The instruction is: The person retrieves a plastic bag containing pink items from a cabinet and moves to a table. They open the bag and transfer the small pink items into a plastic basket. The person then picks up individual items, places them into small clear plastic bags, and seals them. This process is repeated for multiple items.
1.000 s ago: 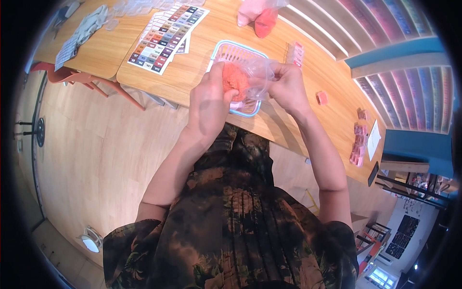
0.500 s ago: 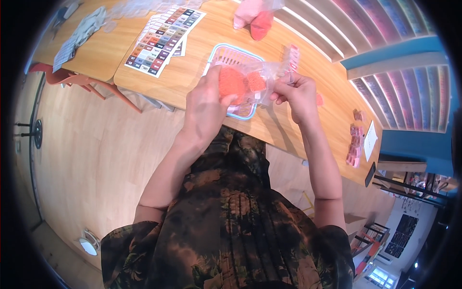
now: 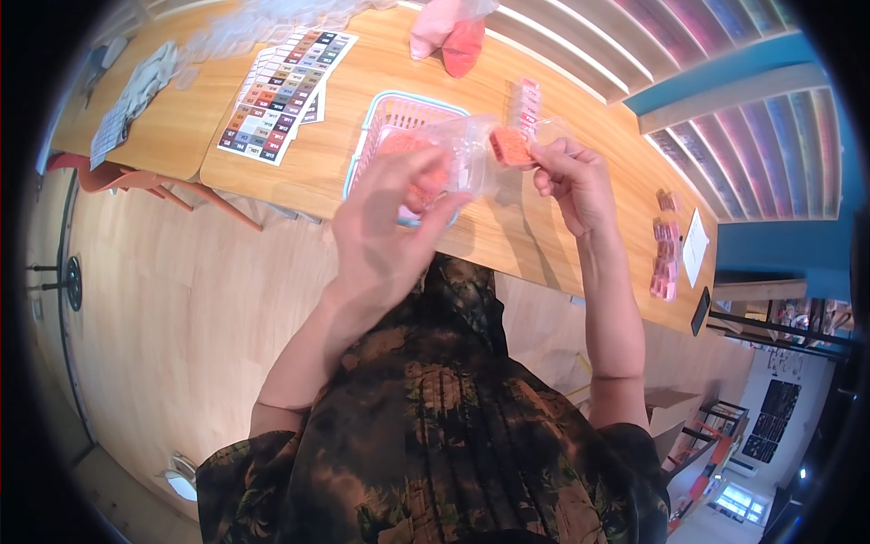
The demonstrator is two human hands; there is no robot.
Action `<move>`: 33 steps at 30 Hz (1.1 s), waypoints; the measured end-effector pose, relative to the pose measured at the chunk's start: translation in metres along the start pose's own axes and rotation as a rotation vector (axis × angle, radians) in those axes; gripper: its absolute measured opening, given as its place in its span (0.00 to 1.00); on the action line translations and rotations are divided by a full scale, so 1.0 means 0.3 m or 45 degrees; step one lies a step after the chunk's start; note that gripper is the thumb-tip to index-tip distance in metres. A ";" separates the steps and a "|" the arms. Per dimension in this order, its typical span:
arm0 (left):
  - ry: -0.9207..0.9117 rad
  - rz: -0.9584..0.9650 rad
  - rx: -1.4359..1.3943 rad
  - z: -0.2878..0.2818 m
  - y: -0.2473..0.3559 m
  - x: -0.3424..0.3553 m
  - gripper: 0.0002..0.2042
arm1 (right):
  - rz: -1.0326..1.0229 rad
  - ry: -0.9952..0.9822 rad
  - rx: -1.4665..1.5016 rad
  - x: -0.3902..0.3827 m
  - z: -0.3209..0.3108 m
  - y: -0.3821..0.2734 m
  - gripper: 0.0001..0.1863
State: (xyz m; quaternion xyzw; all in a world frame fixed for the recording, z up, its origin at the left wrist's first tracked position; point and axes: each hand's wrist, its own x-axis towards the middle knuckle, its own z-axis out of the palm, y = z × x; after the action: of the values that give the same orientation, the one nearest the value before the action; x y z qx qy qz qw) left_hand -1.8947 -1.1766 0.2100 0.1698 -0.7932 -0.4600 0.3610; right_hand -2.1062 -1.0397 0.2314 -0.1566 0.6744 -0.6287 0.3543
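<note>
Head view, noted from my remote station: the left hand (image 3: 385, 218), motion-blurred, curls round a clear bag (image 3: 467, 159) of orange grains, how firmly I cannot tell, while the right hand (image 3: 580, 186) pinches a small orange-filled container (image 3: 512, 145) just right of the bag. I judge the container best kept level and squeezed lightly, the bag's free end steadied against spills. A basket (image 3: 408, 113) sits beneath the left hand and bag, the near edge of the table (image 3: 544, 240) runs on the body side, and I'd favour the tabletop between the right hand and the small pink boxes (image 3: 666, 258) farther right for moving.
</note>
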 end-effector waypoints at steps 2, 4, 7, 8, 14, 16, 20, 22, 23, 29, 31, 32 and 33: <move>-0.058 -0.058 -0.170 0.059 0.035 -0.009 0.32 | -0.019 -0.009 0.036 -0.025 -0.021 0.001 0.09; -0.120 -0.118 -0.266 0.129 0.051 -0.016 0.32 | -0.017 -0.016 0.044 -0.058 -0.042 -0.003 0.09; -0.170 -0.154 -0.231 0.198 0.057 -0.016 0.33 | -0.020 -0.043 0.051 -0.105 -0.097 0.004 0.09; -0.166 -0.140 -0.215 0.219 0.058 -0.017 0.32 | -0.022 -0.055 0.052 -0.120 -0.116 0.008 0.09; -0.299 -0.321 -0.469 0.301 0.085 -0.007 0.26 | -0.234 0.000 0.016 -0.215 -0.159 0.059 0.12; -0.265 -0.322 -0.513 0.323 0.100 -0.004 0.25 | -0.299 0.092 0.179 -0.250 -0.152 0.067 0.15; -0.313 -0.389 -0.540 0.380 0.103 -0.009 0.24 | -0.346 0.266 0.299 -0.268 -0.149 0.130 0.19; -0.353 -0.425 -0.599 0.407 0.098 -0.012 0.24 | -0.378 0.313 0.210 -0.272 -0.149 0.164 0.13; -0.373 -0.442 -0.628 0.418 0.097 -0.016 0.24 | -0.406 0.322 0.145 -0.266 -0.160 0.190 0.12; -0.517 -0.592 -0.799 0.464 0.086 -0.019 0.18 | -0.420 0.360 0.141 -0.275 -0.208 0.237 0.11; -0.505 -0.647 -0.861 0.490 0.069 -0.020 0.17 | -0.445 0.362 0.098 -0.281 -0.211 0.241 0.11; -0.498 -0.675 -0.892 0.501 0.059 -0.023 0.16 | -0.470 0.383 0.034 -0.282 -0.213 0.253 0.11; -0.506 -0.682 -0.870 0.511 0.054 -0.023 0.16 | -0.496 0.408 -0.034 -0.283 -0.215 0.267 0.11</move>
State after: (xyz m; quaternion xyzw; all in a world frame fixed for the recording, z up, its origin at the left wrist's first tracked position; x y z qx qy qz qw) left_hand -2.0007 -1.0709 0.1725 0.1487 -0.5786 -0.7949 0.1063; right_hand -2.0714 -0.9236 0.1758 -0.1867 0.6872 -0.6929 0.1129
